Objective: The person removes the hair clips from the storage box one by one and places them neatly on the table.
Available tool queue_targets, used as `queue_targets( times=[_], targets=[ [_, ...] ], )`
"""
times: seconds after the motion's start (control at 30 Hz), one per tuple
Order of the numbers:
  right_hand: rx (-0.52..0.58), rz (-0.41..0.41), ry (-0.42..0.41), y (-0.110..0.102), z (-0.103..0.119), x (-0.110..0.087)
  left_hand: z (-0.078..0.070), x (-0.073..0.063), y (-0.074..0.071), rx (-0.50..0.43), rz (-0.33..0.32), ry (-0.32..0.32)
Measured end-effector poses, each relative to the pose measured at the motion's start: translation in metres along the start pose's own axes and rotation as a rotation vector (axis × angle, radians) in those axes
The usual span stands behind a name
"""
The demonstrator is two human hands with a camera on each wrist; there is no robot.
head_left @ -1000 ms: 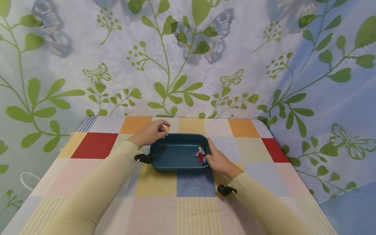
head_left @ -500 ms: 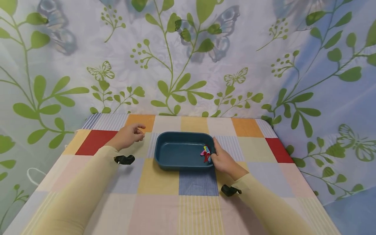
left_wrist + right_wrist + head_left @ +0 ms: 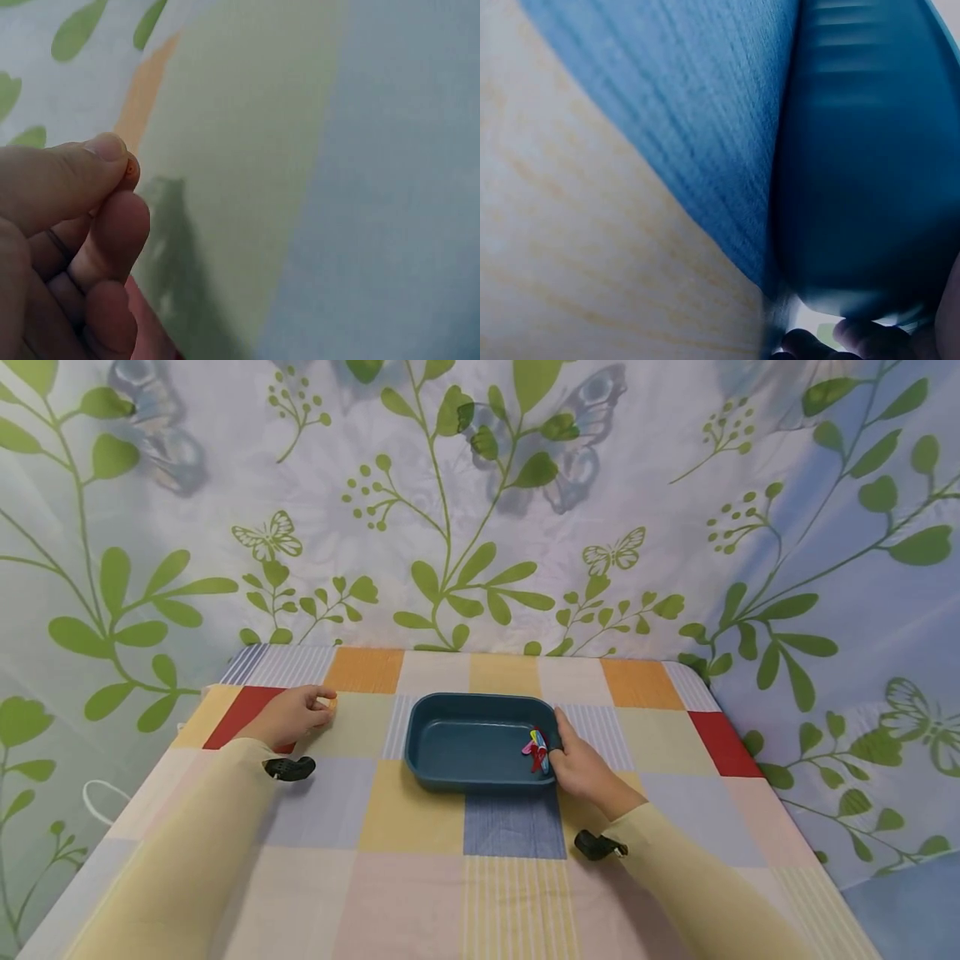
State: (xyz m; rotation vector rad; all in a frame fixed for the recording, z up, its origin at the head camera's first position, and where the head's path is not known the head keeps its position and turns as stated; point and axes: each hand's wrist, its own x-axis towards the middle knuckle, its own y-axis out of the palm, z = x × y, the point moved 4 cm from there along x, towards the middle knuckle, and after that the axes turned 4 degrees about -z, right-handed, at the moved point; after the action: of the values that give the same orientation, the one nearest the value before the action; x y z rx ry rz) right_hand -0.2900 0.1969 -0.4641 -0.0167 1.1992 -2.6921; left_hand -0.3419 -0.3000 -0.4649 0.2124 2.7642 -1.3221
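In the head view, my left hand (image 3: 291, 717) is over the left part of the table, to the left of a dark teal tray (image 3: 465, 753). It pinches a small orange piece (image 3: 130, 168) between thumb and fingertips; only a rounded end shows in the left wrist view, so its kind is unclear. My right hand (image 3: 588, 768) grips the right end of the tray, thumb at the rim, with fingers curled at the tray's outer side in the right wrist view. Several small coloured pieces (image 3: 537, 750), red, yellow, pink and blue, lie in the tray's right end.
A patchwork cloth (image 3: 405, 893) covers the table. Behind it hangs a curtain (image 3: 480, 510) printed with leaves and butterflies. A white cable loop (image 3: 101, 802) hangs by the left edge. Each wrist carries a black camera mount.
My left hand has moved left, away from above the tray's far left corner, still pinching the orange piece. The right hand keeps its grip on the tray; the whole view has shifted slightly.
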Motion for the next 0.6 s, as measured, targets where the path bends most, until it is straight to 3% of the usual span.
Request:
queue_targets(
  times=[0.27, 0.6],
  targets=[
    [-0.01, -0.005, -0.015, 0.0, 0.001, -0.001, 0.017, -0.004, -0.007, 0.061, -0.008, 0.023],
    [-0.013, -0.005, -0.028, 0.0, 0.002, -0.001, 0.017, -0.008, -0.009, 0.065, 0.004, 0.016]
  ],
)
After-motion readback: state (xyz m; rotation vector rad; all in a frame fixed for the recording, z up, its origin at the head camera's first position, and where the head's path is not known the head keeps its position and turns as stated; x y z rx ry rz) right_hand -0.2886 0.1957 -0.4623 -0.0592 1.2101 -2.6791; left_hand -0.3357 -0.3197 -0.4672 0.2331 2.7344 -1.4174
